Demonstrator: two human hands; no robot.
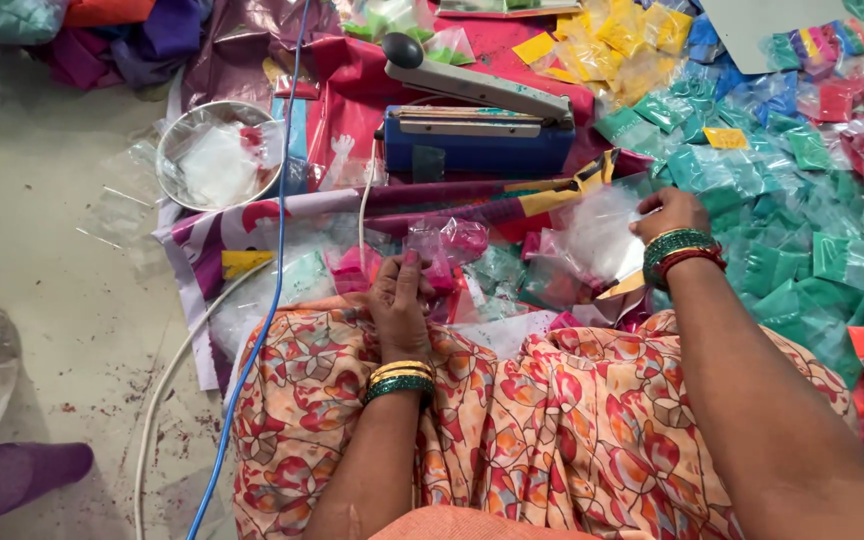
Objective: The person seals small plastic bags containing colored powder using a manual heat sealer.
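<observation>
Mid-packing, I reckon: my left hand (398,300) pinches a pink powder packet (430,262), right hand (668,212) grips an empty clear pouch (600,235). Next probably needs the blue heat sealer (477,130).

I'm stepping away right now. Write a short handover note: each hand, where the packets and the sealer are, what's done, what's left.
Left hand: resting on the lap, fingers on a pink powder packet; grip unclear.
Right hand: pinching a clear plastic bag, lifted above the lap.
Blue heat sealer: straight ahead on the pink sheet, arm raised, nothing in it.
Steel bowl holding clear plastic: front left.
Done: many filled packets lie spread out, green packets to the right, yellow packets and blue ones beyond the sealer.
Left: the clear bag in the right hand looks unfilled; pink packets near the left hand lie loose and unsorted.
</observation>
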